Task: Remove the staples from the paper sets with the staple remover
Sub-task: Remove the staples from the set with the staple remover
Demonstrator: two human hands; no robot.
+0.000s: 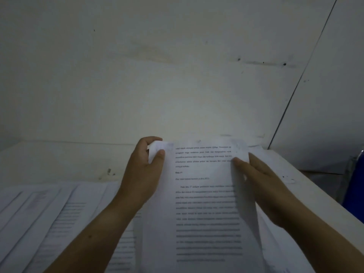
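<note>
White plaster wall filled most of what I could see in the dim room, with a pale table pushed up against it. Loose printed sheets lay fanned over the table's left side. I could not tell whether they had already been freed or were still bound. Something blue stood off the table's right edge, too dark to make out.

Nearer the person, one paper set was held up off the table between both hands, its printed face towards them. The left hand pinched the top left corner, thumb on the front and fingers curled behind, bending it a little. The right hand held the right edge, thumb on the page. Its other fingers seemed to be behind the sheet.

No staple remover was anywhere I could see, and neither hand carried one. The pinched corner was too blurred to show a staple. My guess was that this set was only being checked or separated at the corner. With so many sheets about, the job looked partway through at best.
</note>
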